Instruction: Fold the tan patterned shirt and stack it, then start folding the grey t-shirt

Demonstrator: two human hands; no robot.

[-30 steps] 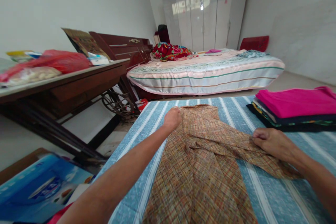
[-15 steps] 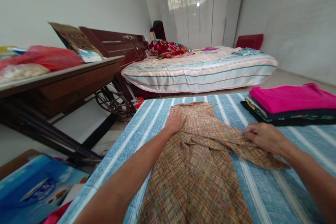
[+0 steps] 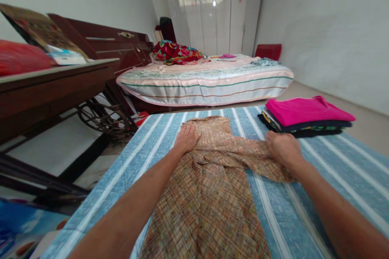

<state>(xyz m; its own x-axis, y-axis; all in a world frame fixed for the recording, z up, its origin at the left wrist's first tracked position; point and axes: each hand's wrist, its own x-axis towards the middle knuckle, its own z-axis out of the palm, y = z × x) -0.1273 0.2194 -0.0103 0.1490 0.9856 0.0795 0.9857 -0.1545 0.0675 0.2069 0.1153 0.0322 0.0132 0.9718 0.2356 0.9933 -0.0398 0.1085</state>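
A brown plaid shirt (image 3: 209, 194) lies spread on a blue and white striped bed cover (image 3: 146, 141), one sleeve (image 3: 246, 151) stretched out to the right. My left hand (image 3: 187, 138) rests flat on the shirt's upper left part, fingers extended. On the right, my right hand (image 3: 283, 147) is closed on the sleeve; its fingertips are partly hidden behind the hand. The shirt's lower end runs out of view at the bottom.
A stack of folded clothes (image 3: 310, 112), pink on top, lies just beyond my right hand. Behind stands another bed (image 3: 209, 89) with a red floral bundle (image 3: 179, 53). A sewing machine table (image 3: 54, 85) is at the left; a white wardrobe (image 3: 209, 20) stands at the back.
The view has turned to the right, so everything appears shifted left. My right hand has moved slightly up along with the sleeve. My left hand stays on the shirt.
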